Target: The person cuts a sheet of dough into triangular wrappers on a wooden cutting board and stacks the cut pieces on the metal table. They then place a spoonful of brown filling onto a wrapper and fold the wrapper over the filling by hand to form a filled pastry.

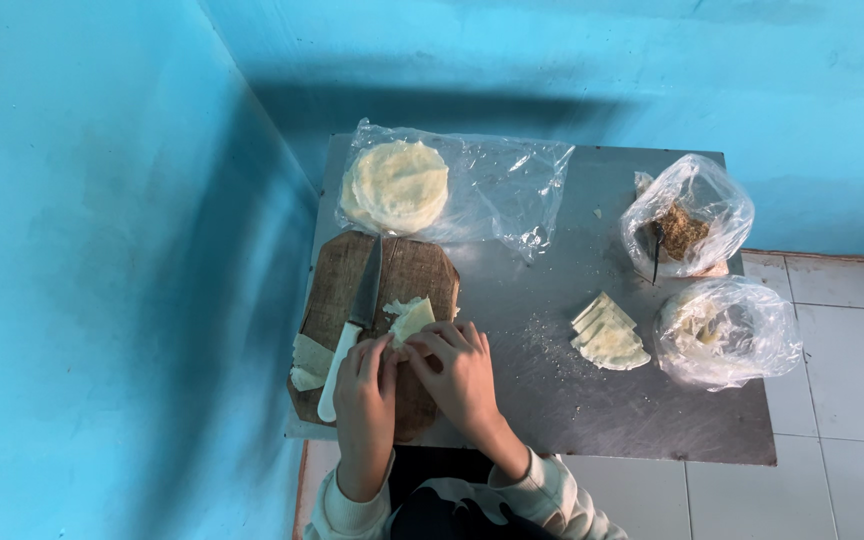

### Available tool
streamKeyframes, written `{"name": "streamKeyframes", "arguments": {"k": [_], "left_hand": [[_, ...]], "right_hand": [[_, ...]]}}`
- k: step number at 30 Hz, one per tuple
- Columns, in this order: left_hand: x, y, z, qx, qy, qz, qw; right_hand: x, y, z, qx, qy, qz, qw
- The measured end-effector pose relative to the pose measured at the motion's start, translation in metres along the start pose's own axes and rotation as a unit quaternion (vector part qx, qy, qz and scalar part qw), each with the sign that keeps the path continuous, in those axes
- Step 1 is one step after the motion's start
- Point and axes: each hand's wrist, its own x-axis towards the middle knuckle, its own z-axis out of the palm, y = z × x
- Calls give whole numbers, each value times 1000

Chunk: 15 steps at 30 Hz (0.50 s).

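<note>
My left hand [364, 398] and my right hand [460, 372] meet over a round wooden cutting board [412, 268]. Both pinch a pale folded piece of thin dough [410, 318] on the board. A knife [354, 328] with a white handle and dark blade lies on the board just left of my left hand, untouched. Cut pale dough scraps [308, 362] sit at the board's left edge.
A grey metal table [572, 400] stands in a blue-walled corner. A stack of round flat dough sheets [394, 186] lies on clear plastic at the back. Folded wedges [608, 334] lie right of centre. Two plastic bags [684, 222] [728, 332] hold fillings at the right.
</note>
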Motion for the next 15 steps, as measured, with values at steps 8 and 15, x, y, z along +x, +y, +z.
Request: {"name": "streamKeyframes", "arguments": {"k": [8, 15], "left_hand": [[-2, -3, -4, 0, -9, 17, 1000], [5, 2, -7, -44, -3, -9, 999]], "right_hand": [[3, 8, 1, 49, -4, 53, 997], [6, 13, 2, 105, -21, 101, 989]]}}
